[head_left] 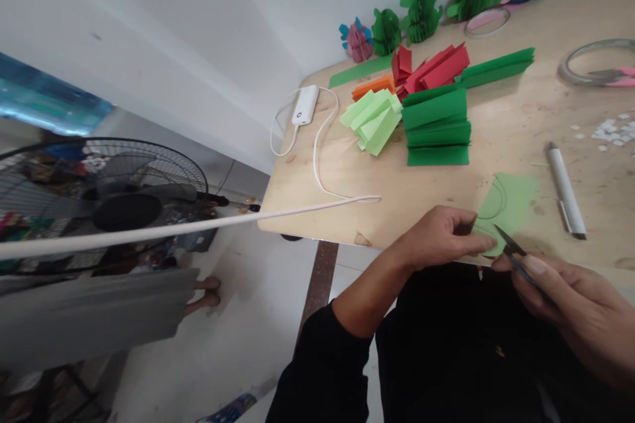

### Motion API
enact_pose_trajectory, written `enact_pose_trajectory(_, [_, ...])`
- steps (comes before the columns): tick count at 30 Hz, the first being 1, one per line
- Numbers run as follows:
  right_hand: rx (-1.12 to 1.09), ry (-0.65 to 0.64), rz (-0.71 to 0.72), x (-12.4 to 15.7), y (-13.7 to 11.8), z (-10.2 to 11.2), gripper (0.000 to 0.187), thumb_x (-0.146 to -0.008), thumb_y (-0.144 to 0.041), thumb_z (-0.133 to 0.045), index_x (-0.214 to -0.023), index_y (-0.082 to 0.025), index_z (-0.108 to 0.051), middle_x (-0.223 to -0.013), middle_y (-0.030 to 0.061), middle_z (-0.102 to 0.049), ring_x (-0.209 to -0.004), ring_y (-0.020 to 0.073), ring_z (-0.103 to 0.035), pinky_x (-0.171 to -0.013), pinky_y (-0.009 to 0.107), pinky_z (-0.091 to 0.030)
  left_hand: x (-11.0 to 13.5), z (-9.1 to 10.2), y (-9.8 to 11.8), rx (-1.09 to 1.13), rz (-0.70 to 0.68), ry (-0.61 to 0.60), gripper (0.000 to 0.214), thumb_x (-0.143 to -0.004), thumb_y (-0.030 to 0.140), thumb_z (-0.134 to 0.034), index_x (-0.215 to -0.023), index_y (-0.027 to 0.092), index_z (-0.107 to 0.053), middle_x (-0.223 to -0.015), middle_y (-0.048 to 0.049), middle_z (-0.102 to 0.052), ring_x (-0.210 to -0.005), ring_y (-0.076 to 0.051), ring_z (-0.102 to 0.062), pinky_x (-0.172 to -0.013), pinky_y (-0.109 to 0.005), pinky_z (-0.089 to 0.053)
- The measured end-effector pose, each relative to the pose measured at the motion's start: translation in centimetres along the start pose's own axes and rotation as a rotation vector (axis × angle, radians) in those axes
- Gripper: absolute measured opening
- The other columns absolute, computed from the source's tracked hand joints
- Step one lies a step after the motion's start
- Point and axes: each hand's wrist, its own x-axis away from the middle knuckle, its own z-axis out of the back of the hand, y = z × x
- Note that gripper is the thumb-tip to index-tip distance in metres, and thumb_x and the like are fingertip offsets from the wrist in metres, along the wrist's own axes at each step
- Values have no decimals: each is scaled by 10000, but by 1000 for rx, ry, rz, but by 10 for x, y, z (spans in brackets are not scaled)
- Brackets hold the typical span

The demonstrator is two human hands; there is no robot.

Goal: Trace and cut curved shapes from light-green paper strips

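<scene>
My left hand pinches the near left edge of a light green sheet of paper, thumb and fingers closed on it. Curved pencil-like outlines are drawn on the sheet. In my right hand is a pair of scissors, with dark blades pointing up and left over the paper's lower edge. Most of the scissors' handles are hidden by my fingers. Whether the blades touch the paper I cannot tell. Right of the sheet lies a white pen.
Folded dark green paper, light green strips and red folded paper lie farther back. Honeycomb paper figures line the wall. White scraps and a tape roll are at right. A cable crosses the left edge, near a fan.
</scene>
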Motion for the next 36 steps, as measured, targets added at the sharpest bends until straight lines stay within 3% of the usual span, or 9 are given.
enact_pose_trajectory(5, [16, -42, -7, -1, -3, 0, 559, -735, -709, -472, -473, -216, -488, -506, -11, -379, -465, 120, -363, -431, 278, -342, 1, 1, 4, 4, -18, -17, 143, -714, 274, -648, -733, 132, -652, -704, -7, -586, -650, -107, -517, -662, -255, -429])
enact_pose_trajectory(17, [-19, -19, -55, 2, -3, 1, 503, -682, -715, -532, -627, -218, -588, -515, -17, -411, -466, 130, -381, -410, 278, -349, -1, 5, 3, -3, 11, -49, 148, -713, 276, -667, -766, 138, -674, -723, -8, -608, -693, -122, -548, -715, -272, -438])
enact_pose_trajectory(23, [-48, -33, -94, 0, -2, 1, 497, -699, -707, -526, -735, -219, -613, -528, -26, -425, -487, 134, -402, -474, 286, -372, 1, 5, 7, -23, -16, -83, 145, -731, 270, -644, -778, 133, -662, -760, -6, -596, -710, -113, -532, -729, -264, -423])
enact_pose_trajectory(33, [-54, -47, -107, -2, -1, 1, 484, -700, -701, -531, -727, -221, -587, -528, -29, -426, -484, 132, -393, -463, 286, -338, 1, 7, 7, -51, -18, -109, 160, -759, 286, -632, -802, 132, -639, -751, -2, -564, -700, -109, -511, -724, -269, -420])
enact_pose_trajectory(36, [-23, -40, -85, -2, -3, 1, 508, -693, -722, -514, -613, -221, -545, -499, -27, -402, -456, 125, -373, -449, 289, -337, 3, 5, 9, -22, -7, -90, 133, -758, 256, -633, -803, 131, -638, -762, 1, -573, -704, -102, -522, -733, -259, -429])
